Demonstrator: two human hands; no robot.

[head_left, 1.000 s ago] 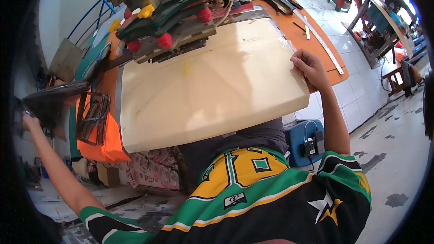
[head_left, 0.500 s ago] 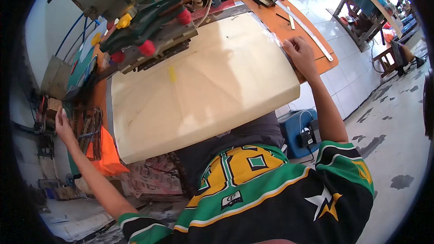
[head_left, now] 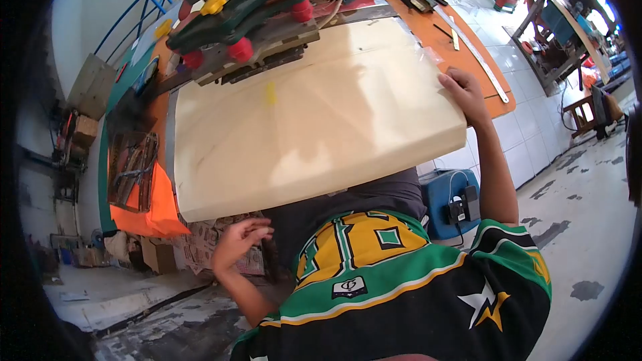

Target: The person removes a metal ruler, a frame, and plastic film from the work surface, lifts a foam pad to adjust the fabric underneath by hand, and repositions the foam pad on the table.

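Observation:
A wide cream sheet (head_left: 321,127) lies across the work surface, its near edge bending down above my lap. My right hand (head_left: 466,95) is closed at the sheet's right edge, with the fingertips on top and the rest of the grip partly hidden. Below the sheet's front left corner, my left hand (head_left: 242,244) hangs in the air by my lap. Its fingers are loosely bent and apart, with nothing in them. Over the far left part of the sheet stands a press machine (head_left: 267,37) with red knobs and a dark green handle part.
A metal ruler (head_left: 476,53) lies on the orange tabletop (head_left: 491,87) to the right. Left of the sheet are an orange cloth (head_left: 157,207) and a tray of metal tools (head_left: 134,167). A blue container (head_left: 438,194) with a black plug stands at my right.
My left hand has come from the far left, beside the tool tray, to near my lap. My right hand now closes over the sheet's right edge. The view has shifted slightly.

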